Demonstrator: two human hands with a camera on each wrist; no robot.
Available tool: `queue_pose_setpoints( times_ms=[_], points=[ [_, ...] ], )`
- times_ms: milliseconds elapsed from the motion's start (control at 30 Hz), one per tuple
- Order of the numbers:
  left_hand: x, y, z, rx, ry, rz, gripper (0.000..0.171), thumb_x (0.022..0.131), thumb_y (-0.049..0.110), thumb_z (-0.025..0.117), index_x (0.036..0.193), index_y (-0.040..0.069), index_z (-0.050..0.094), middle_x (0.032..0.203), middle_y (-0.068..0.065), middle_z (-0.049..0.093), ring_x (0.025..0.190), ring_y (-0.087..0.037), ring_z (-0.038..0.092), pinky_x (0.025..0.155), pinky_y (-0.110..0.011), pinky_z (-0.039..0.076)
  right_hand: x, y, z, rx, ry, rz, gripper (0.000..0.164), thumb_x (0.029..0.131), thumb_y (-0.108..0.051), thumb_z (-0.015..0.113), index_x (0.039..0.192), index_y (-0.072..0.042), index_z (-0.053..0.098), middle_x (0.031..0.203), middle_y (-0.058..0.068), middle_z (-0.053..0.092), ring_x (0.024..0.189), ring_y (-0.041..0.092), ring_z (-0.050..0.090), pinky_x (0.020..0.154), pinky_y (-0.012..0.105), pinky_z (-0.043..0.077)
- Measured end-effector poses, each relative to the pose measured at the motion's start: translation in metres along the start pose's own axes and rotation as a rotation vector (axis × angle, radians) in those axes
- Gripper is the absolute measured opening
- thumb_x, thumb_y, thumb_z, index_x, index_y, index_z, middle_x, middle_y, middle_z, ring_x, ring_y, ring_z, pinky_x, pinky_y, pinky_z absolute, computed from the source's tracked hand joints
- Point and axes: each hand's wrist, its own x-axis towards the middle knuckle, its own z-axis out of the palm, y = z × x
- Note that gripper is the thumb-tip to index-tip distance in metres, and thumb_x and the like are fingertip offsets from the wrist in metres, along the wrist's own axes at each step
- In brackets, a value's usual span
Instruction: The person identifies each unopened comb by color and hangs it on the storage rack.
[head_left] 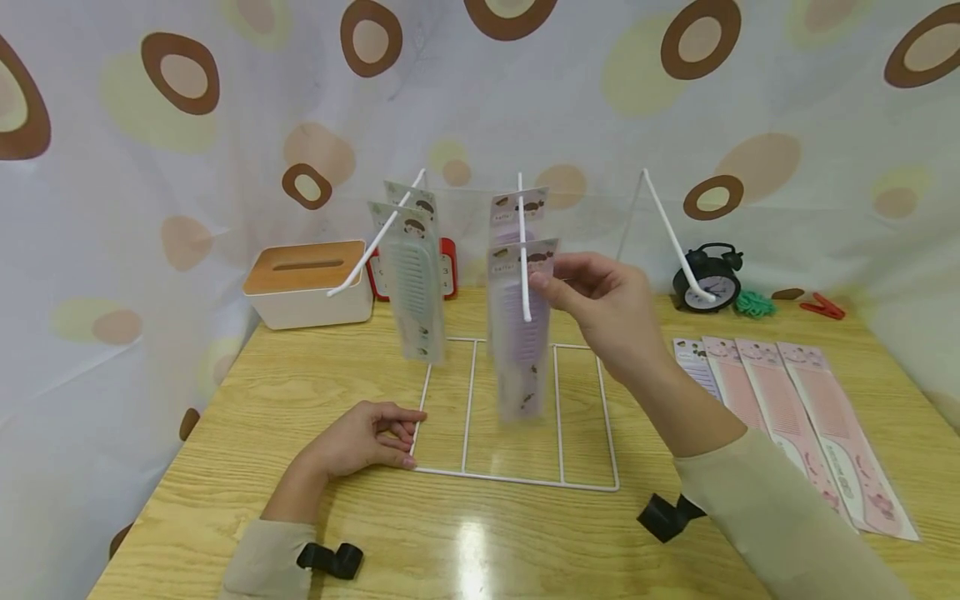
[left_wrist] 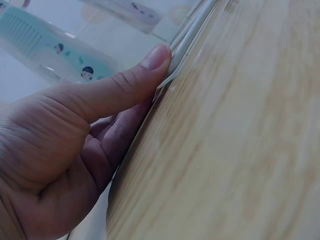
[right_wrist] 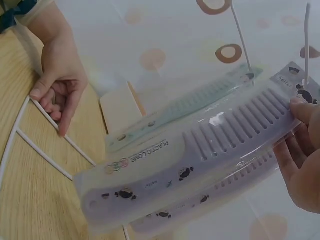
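My right hand pinches the upper edge of a packaged purple comb on the middle prong of a white wire rack. Another purple comb package hangs behind it, mostly covered. Two packaged green combs hang from the left prong. At the rack's front left corner, my left hand holds the base wire; its thumb lies against the wire in the left wrist view. The right prong carries no package.
Several packaged combs, pink and purple, lie at the right. Along the back stand a tissue box, a red-framed clock partly hidden by green combs, and a black alarm clock. Green cord and a red clip lie nearby.
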Motion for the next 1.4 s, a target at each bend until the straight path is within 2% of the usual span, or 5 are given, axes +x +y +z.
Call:
queue_pose_setpoints(
  times_ms=[300, 533, 867, 1100, 1400],
  points=[
    [-0.001, 0.000, 0.000, -0.005, 0.000, 0.005, 0.069, 0.077, 0.003, 0.084, 0.138, -0.009, 0.053, 0.106, -0.018, 0.061, 0.094, -0.017, 0.065, 0.082, -0.023, 0.060, 0.025, 0.014, -0.002, 0.014, 0.033, -0.014, 0.019, 0.089, -0.023, 0.078, 0.103, -0.012, 0.073, 0.093, -0.008, 0.071, 0.091, 0.010, 0.064, 0.081, 0.020, 0.057],
    [0.000, -0.001, 0.000, -0.004, -0.002, -0.003, 0.070, 0.077, 0.005, 0.085, 0.139, -0.008, 0.053, 0.106, -0.015, 0.061, 0.094, -0.016, 0.065, 0.083, -0.024, 0.060, 0.028, 0.016, -0.005, 0.002, 0.027, 0.000, 0.026, 0.089, -0.023, 0.077, 0.109, -0.008, 0.072, 0.097, -0.005, 0.070, 0.092, 0.012, 0.064, 0.081, 0.020, 0.059],
    [0.000, -0.002, -0.001, 0.003, 0.001, 0.002, 0.069, 0.077, 0.004, 0.085, 0.137, -0.009, 0.054, 0.105, -0.016, 0.060, 0.094, -0.014, 0.065, 0.083, -0.024, 0.060, 0.026, 0.034, -0.029, 0.075, -0.107, -0.092, 0.031, 0.091, -0.007, 0.073, 0.121, -0.002, 0.069, 0.100, -0.003, 0.071, 0.087, 0.008, 0.071, 0.080, 0.023, 0.061],
    [-0.001, 0.000, 0.000, -0.004, -0.002, 0.001, 0.069, 0.078, 0.004, 0.084, 0.138, -0.009, 0.053, 0.106, -0.017, 0.060, 0.094, -0.016, 0.064, 0.082, -0.023, 0.060, 0.021, 0.048, -0.055, -0.117, -0.159, -0.001, 0.040, 0.093, -0.019, 0.072, 0.132, -0.012, 0.066, 0.107, -0.011, 0.071, 0.089, 0.005, 0.073, 0.082, 0.021, 0.060],
    [-0.001, 0.000, 0.000, 0.011, 0.003, 0.001, 0.069, 0.078, 0.006, 0.085, 0.138, -0.008, 0.054, 0.105, -0.015, 0.061, 0.093, -0.013, 0.064, 0.082, -0.024, 0.060, 0.020, 0.071, -0.098, -0.183, -0.217, 0.121, 0.045, 0.095, -0.025, 0.070, 0.139, -0.019, 0.060, 0.119, -0.012, 0.068, 0.096, 0.006, 0.071, 0.085, 0.021, 0.058]
  ],
)
